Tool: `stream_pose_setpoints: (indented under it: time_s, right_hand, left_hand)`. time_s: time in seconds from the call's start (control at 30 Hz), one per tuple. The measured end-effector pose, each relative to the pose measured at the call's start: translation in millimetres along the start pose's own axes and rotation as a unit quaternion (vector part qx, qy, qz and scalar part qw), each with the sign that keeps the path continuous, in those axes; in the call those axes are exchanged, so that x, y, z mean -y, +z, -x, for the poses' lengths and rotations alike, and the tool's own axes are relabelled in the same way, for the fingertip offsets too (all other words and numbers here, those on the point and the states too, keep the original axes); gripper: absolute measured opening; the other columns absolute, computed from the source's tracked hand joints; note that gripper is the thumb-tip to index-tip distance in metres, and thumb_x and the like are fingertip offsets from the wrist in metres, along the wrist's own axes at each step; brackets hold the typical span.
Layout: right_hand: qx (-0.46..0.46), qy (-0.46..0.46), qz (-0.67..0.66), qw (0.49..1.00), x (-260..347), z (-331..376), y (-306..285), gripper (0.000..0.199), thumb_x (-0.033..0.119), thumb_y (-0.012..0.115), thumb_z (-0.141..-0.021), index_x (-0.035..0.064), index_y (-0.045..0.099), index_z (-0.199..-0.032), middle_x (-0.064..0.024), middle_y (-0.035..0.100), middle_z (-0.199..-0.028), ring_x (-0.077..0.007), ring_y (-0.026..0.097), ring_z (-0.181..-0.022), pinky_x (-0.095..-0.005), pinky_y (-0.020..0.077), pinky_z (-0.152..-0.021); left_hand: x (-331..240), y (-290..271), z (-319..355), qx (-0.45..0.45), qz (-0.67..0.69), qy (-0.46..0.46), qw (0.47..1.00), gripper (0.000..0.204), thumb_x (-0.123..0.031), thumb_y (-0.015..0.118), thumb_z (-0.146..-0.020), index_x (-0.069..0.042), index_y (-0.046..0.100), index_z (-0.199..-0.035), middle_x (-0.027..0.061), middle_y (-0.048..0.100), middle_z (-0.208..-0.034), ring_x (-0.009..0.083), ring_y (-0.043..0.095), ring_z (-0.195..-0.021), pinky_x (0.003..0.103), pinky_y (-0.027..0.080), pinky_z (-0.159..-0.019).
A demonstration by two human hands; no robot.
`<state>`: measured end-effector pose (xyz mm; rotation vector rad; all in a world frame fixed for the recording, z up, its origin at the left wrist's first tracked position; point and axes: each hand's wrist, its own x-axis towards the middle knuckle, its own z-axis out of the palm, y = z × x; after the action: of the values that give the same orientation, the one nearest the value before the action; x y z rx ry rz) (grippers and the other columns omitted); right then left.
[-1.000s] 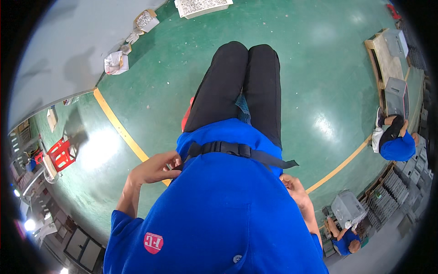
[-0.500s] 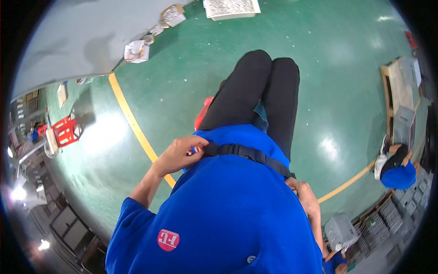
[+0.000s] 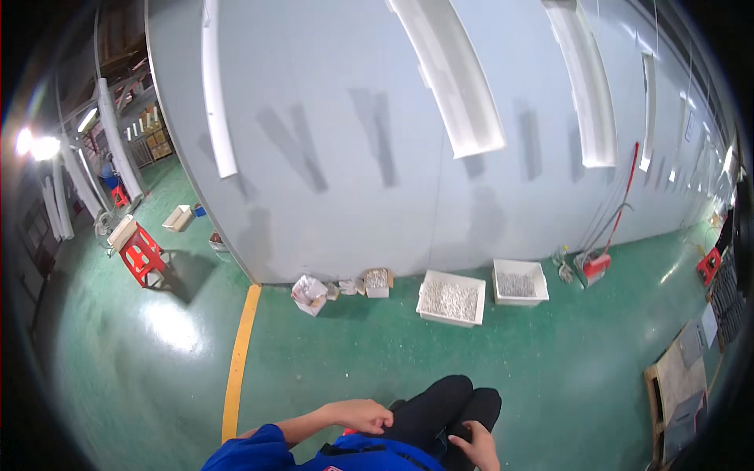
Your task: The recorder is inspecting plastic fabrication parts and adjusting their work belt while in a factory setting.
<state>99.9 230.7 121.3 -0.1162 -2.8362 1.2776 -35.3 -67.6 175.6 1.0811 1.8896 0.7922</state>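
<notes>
My left hand (image 3: 360, 414) is over my left thigh, with its fingers curled in and nothing seen in them. Near my right thigh, my right hand (image 3: 477, 447) has thumb and forefinger apart and holds nothing visible. I sit in black trousers (image 3: 428, 408) and a blue shirt (image 3: 255, 451). Part of a black waist strap (image 3: 345, 449) shows across the shirt at the lower edge, below both hands and apart from them.
Ahead stands a grey wall panel (image 3: 353, 228). Along its foot are a white bin (image 3: 452, 298) of small pieces, another white bin (image 3: 520, 282), small boxes (image 3: 377, 282) and a red dustpan (image 3: 594, 267). A red stool (image 3: 141, 255) is at left, a pallet (image 3: 675, 385) at right.
The view has tilted up from my lap toward the wall. Both hands have come off the waist strap; the left is over my thigh and the right is beside the other thigh.
</notes>
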Motion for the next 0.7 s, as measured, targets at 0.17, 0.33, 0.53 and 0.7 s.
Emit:
stream_pose_setpoints:
  time_s: [0.17,0.33,0.53,0.7]
  right_hand:
    - [0.011,-0.057,0.259,0.964,-55,-25,90,0.088,0.070,0.058,-0.066,-0.0030,0.049,-0.115,-0.0261,0.054,-0.116,-0.0373,0.053,-0.108,-0.0494,0.0341,-0.096]
    - [0.160,0.020,0.221,0.962,-36,-17,89,0.097,0.061,0.065,-0.064,-0.0050,0.036,-0.128,-0.0238,0.062,-0.098,-0.0356,0.060,-0.096,-0.0505,0.0368,-0.094]
    - [0.121,-0.057,0.289,0.948,-76,5,119,0.018,0.017,0.061,-0.073,0.0051,0.064,-0.086,-0.0151,0.066,-0.081,-0.0304,0.066,-0.078,-0.0440,0.0507,-0.068]
    - [0.055,0.050,0.218,0.973,-67,4,119,0.011,0.015,0.059,-0.075,0.0051,0.063,-0.075,-0.0138,0.064,-0.074,-0.0293,0.066,-0.071,-0.0399,0.0524,-0.060]
  left_hand:
    - [-3,22,-33,-0.076,0.003,-0.009,0.997,0.023,-0.022,0.057,-0.084,-0.003,0.058,-0.098,0.0121,0.063,-0.083,0.0269,0.061,-0.076,0.038,0.047,-0.069]
    - [4,44,-35,-0.069,0.020,0.001,0.997,0.024,-0.023,0.056,-0.085,-0.004,0.060,-0.101,0.0118,0.065,-0.086,0.0264,0.063,-0.080,0.036,0.049,-0.073]
    - [-14,38,-36,-0.004,0.077,-0.035,0.996,0.021,-0.018,0.059,-0.085,-0.004,0.062,-0.101,0.0067,0.066,-0.084,0.0152,0.063,-0.077,0.027,0.049,-0.070]
    - [2,42,-32,0.079,0.160,-0.073,0.981,0.017,-0.016,0.058,-0.089,0.000,0.061,-0.096,0.0026,0.063,-0.082,0.0071,0.056,-0.076,0.023,0.046,-0.070]
